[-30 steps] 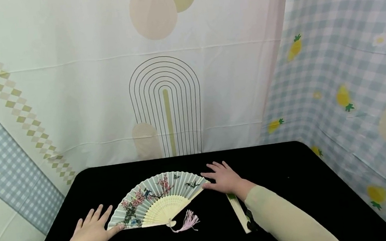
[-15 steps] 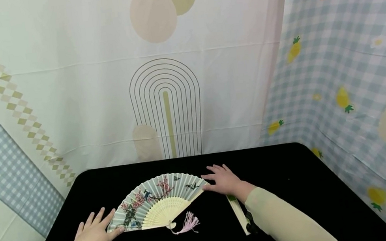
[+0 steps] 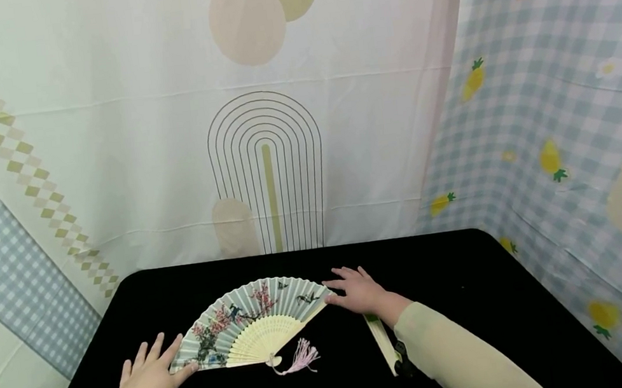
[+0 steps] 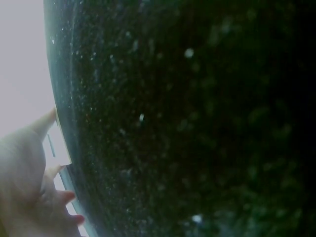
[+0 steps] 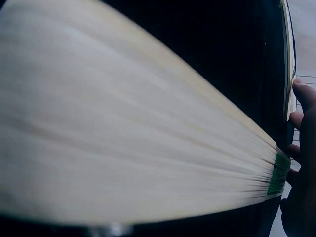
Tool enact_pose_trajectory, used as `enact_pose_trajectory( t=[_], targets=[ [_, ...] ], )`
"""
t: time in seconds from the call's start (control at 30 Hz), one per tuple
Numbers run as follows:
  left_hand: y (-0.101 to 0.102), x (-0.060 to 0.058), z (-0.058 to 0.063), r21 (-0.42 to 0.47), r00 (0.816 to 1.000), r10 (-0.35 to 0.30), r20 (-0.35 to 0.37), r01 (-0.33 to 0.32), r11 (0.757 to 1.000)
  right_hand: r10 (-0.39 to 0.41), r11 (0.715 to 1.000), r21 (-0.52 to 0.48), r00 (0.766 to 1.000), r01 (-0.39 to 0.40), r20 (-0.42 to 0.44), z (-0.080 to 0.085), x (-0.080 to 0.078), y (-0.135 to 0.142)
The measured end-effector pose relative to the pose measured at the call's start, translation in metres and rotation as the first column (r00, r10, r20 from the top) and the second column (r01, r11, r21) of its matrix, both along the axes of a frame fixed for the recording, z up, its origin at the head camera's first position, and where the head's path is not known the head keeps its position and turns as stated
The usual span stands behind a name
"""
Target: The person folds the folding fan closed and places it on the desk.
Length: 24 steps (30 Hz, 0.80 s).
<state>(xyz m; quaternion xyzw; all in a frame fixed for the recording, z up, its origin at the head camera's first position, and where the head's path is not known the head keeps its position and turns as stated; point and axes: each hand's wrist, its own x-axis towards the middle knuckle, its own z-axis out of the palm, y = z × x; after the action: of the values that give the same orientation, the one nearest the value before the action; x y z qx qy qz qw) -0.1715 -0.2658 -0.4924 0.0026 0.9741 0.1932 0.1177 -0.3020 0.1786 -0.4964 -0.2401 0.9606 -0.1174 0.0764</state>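
An unfolded folding fan (image 3: 262,321), grey-blue with pink blossoms and birds, lies spread on the black table. Its pale ribs meet at a pivot with a pink tassel (image 3: 301,356). My left hand (image 3: 150,375) rests at the fan's left end, thumb over the corner and fingers spread out straight. At the opposite end, the thumb of my right hand (image 3: 359,291) touches the upper right corner, its fingers extended. Beneath my right forearm lies a folded-up second fan (image 3: 382,344), pale with a green part; it fills much of the right wrist view, its green band (image 5: 279,173) near my fingers.
The black tabletop (image 3: 473,303) has rounded back corners. Behind it hangs a white curtain (image 3: 375,148) with printed shapes, and a blue checked cloth (image 3: 543,206) hangs along the right. A black wrist device (image 3: 402,363) sits at my right sleeve.
Both hands stay at the fan's two ends. The head view shifts only slightly; the fan keeps its place and stays spread.
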Motion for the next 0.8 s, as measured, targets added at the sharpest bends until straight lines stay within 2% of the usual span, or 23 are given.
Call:
enact_pose_trajectory(
  t=[0.13,0.47,0.8],
  targets=[
    [0.001,-0.0004,0.0012,0.0,1.0,0.014,-0.002,-0.014,1.0,0.009,1.0,-0.027,1.0,-0.008,0.027,0.0012,0.002,-0.0001],
    [0.0013,0.0015,-0.0055,0.007,1.0,0.03,0.006,-0.03,1.0,0.001,0.993,-0.116,0.999,0.003,0.035,0.0004,0.0056,0.0005],
    [0.0015,0.0038,-0.0057,0.028,0.999,0.036,0.007,-0.036,0.999,-0.024,0.96,-0.277,0.998,0.038,0.055,0.003,0.0096,-0.0027]
  ],
)
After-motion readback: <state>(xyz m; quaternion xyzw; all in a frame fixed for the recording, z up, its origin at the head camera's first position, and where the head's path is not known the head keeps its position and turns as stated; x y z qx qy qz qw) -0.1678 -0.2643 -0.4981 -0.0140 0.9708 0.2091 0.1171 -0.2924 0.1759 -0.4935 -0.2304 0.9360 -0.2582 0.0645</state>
